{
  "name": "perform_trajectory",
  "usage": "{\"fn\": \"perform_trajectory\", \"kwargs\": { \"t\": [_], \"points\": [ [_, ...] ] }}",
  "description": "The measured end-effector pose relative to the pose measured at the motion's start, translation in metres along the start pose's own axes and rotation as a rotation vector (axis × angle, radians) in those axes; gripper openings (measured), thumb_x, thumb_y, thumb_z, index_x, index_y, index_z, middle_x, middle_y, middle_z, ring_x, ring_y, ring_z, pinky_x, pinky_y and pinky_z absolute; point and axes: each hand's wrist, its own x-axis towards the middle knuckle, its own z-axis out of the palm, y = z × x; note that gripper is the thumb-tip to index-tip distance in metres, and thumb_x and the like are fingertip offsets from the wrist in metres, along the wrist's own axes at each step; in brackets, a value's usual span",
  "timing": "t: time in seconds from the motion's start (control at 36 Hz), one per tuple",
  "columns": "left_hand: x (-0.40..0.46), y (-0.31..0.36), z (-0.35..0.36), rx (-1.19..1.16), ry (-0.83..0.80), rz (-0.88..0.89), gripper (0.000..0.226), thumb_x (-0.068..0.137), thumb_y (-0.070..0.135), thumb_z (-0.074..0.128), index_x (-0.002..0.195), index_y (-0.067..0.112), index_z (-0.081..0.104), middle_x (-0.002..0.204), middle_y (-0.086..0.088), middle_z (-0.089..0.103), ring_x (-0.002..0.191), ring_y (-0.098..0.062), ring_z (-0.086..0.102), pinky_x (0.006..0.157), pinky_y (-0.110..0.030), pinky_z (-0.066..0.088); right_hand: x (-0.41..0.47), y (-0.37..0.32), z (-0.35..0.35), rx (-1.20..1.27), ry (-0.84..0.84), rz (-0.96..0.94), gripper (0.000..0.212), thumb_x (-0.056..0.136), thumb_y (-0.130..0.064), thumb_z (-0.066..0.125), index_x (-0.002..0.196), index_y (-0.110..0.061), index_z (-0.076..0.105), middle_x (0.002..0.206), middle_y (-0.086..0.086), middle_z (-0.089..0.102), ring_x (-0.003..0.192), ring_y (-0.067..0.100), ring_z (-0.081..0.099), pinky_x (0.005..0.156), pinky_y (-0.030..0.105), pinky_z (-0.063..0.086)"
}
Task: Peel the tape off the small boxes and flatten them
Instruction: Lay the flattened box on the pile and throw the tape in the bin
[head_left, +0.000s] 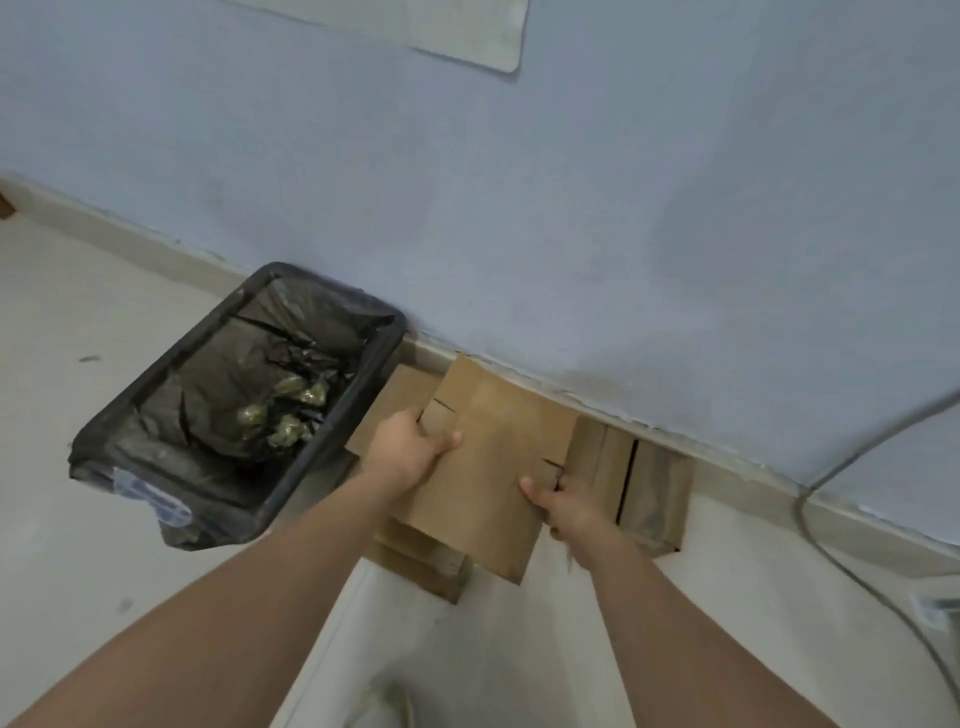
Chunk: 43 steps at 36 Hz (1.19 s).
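We have the flattened box (493, 467) up in both hands, held above the floor (104, 312) close to the wall (519, 208). Our left hand (410, 452) pinches its left edge, thumb on top near a flap slit; our right hand (563, 506) clamps the right edge, thumb on the face and fingers tucked behind. The cardboard looks collapsed already, and we can't make out any tape on the side facing us.

The step in hand, as we judge it, is laying this one down on the pile of flat cardboard (415, 566) that shows beneath it. To do that well we keep the panel level, square its edges with the sheets below, and press the creases down so the flaps don't spring back up. Letting go with one hand first risks the sheet swinging, so both together is the safer bet.

Round about: more flat cardboard (649, 488) lies against the skirting on the right. A black bin (322, 447) with a dark liner sits just left of the pile, crumpled scraps inside, possibly tape, though it's too blurred to say. A grey cable (810, 530) trails down the wall on the right, well apart from our hands. Nothing blocks the drop; only the bin's near corner crowds the left side.
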Motion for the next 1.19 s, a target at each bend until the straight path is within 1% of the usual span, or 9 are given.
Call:
{"fn": "perform_trajectory", "kwargs": {
  "t": [0.11,0.25,0.47,0.61,0.72,0.89,0.97,1.08,1.19],
  "points": [
    [0.019,-0.006,0.003,0.260,0.153,0.002,0.057,0.084,0.048,0.065,0.124,0.012,0.046,0.111,-0.008,0.062,0.101,-0.030,0.059,0.080,-0.039,0.050,0.028,-0.003,0.019,-0.011,0.008,-0.020,0.041,0.092,-0.022,0.061,0.127,-0.004,0.052,0.113,0.006,0.059,0.093,0.016,0.053,0.060,0.021,0.039],
    [0.054,-0.015,0.004,0.326,0.234,0.029,0.054,0.088,0.045,0.059,0.124,0.013,0.035,0.120,-0.012,0.057,0.105,-0.033,0.057,0.081,-0.045,0.050,0.073,-0.008,0.043,-0.080,0.099,-0.074,0.041,0.086,-0.025,0.069,0.121,-0.009,0.058,0.125,0.009,0.062,0.111,0.027,0.059,0.096,0.043,0.048],
    [0.093,-0.070,0.026,0.691,0.171,0.094,0.050,0.094,0.037,0.049,0.140,0.029,0.029,0.138,-0.011,0.035,0.125,-0.032,0.035,0.092,-0.045,0.040,0.121,0.017,0.080,-0.451,0.191,-0.022,0.061,0.087,-0.032,0.066,0.131,-0.002,0.037,0.130,0.014,0.051,0.114,0.030,0.054,0.084,0.034,0.046],
    [0.104,-0.101,0.053,0.823,0.068,0.155,0.048,0.102,0.029,0.027,0.149,0.029,0.020,0.159,-0.001,0.003,0.144,-0.024,0.004,0.114,-0.043,0.014,0.136,0.033,0.095,-0.568,0.297,-0.005,0.077,0.087,-0.028,0.067,0.141,-0.008,0.015,0.140,0.015,0.028,0.118,0.031,0.046,0.084,0.036,0.045],
    [0.108,-0.111,0.059,0.842,0.088,0.178,0.051,0.102,0.025,0.024,0.151,0.025,0.013,0.160,-0.002,0.002,0.146,-0.023,0.001,0.115,-0.042,0.010,0.137,0.029,0.095,-0.989,0.340,-0.184,0.094,0.086,-0.030,0.067,0.149,-0.017,-0.001,0.144,0.015,0.012,0.128,0.032,0.027,0.092,0.034,0.040],
    [0.111,-0.105,0.041,0.970,-0.035,0.233,0.062,0.098,0.047,0.032,0.152,0.025,0.011,0.159,-0.003,0.004,0.144,-0.026,0.007,0.112,-0.043,0.018,0.147,0.023,0.103,-1.342,0.198,-0.377,0.070,0.092,-0.016,0.055,0.150,-0.007,0.017,0.151,0.012,0.014,0.138,0.030,0.018,0.116,0.040,0.017],
    [0.109,-0.092,0.039,1.128,-0.117,0.194,0.081,0.092,0.063,0.032,0.152,0.018,0.002,0.159,-0.010,-0.003,0.145,-0.030,0.000,0.114,-0.048,0.010,0.144,0.013,0.109,-1.392,0.155,-0.322,0.053,0.097,-0.011,0.043,0.145,0.001,0.026,0.152,0.017,0.012,0.138,0.034,0.017,0.113,0.042,0.027],
    [0.100,-0.074,0.047,1.368,-0.141,0.307,0.078,0.096,0.055,0.033,0.152,0.010,0.004,0.157,-0.022,-0.004,0.144,-0.035,-0.003,0.114,-0.052,0.002,0.139,0.001,0.107,-1.435,0.085,-0.283,0.041,0.093,-0.012,0.050,0.133,-0.003,0.047,0.148,0.016,0.017,0.135,0.034,0.020,0.105,0.040,0.037],
    [0.094,-0.074,0.054,1.219,-0.298,0.244,0.080,0.094,0.049,0.045,0.152,0.014,0.001,0.158,-0.020,-0.005,0.146,-0.031,0.001,0.113,-0.042,0.020,0.139,-0.001,0.105,-1.398,0.092,-0.287,0.034,0.094,-0.015,0.049,0.127,-0.007,0.054,0.148,0.012,0.018,0.134,0.032,0.021,0.100,0.037,0.040]
  ]
}}
